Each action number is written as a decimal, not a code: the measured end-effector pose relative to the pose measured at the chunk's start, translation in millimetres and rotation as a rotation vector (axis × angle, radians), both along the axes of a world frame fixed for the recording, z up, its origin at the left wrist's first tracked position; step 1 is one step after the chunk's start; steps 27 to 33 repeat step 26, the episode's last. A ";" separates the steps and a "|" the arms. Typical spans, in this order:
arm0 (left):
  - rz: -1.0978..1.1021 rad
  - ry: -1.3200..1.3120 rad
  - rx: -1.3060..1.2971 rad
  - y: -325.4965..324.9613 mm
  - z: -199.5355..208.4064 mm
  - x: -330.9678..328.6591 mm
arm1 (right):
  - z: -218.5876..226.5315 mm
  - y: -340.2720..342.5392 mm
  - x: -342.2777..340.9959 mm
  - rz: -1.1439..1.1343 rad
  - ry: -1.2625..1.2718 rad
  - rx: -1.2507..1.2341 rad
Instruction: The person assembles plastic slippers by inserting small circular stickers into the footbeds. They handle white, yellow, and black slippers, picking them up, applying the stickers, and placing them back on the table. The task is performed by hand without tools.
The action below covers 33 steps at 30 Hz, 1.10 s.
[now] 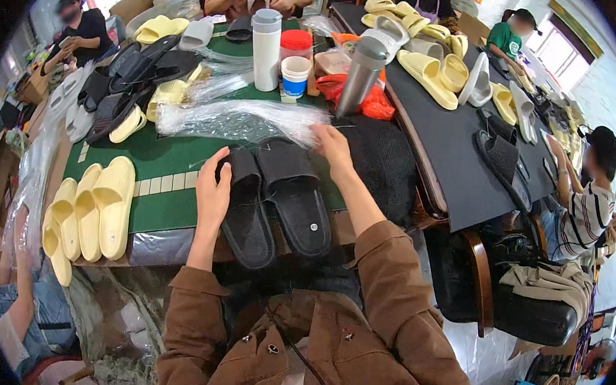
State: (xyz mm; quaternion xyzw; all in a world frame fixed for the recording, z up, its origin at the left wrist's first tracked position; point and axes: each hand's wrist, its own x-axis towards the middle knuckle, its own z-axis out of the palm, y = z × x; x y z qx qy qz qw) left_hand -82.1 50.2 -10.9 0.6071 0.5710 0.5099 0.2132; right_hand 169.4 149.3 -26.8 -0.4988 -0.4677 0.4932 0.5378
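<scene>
A pair of black slide slippers (293, 209) lies side by side at the table's near edge, toes under the wide straps pointing away from me. My left hand (213, 189) is beside the left slipper, fingers apart and thumb close to its edge; whether it touches is unclear. Beyond the slippers lies a bundle of thin clear plastic strands (238, 120). My right hand (334, 151) is at the bundle's right end, fingertips closed on the strands; how many they grip is hidden. A small round white sticker (313, 227) sits on the right slipper's insole.
Yellow slippers (113, 206) stand at the left edge of the green table (169, 214). Black slippers (126, 69) are piled behind them. A white bottle (265, 52), a steel tumbler (362, 77) and a red bag (376, 102) stand beyond the strands. Several people work around the tables.
</scene>
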 end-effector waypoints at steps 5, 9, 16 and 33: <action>0.052 0.062 0.036 0.5 -6.9 -0.5 | -8.0 -2.1 4.0 0.057 -0.065 0.080; 0.104 0.131 -0.059 -4.8 -7.5 1.2 | -13.0 -8.6 14.1 0.119 -0.206 0.185; 0.136 0.390 0.082 -59.7 24.2 14.2 | 23.7 -58.0 8.6 -0.175 -0.477 0.504; -0.443 -0.670 -0.302 -90.4 50.0 48.4 | 87.9 -158.3 -10.4 0.620 -0.299 0.577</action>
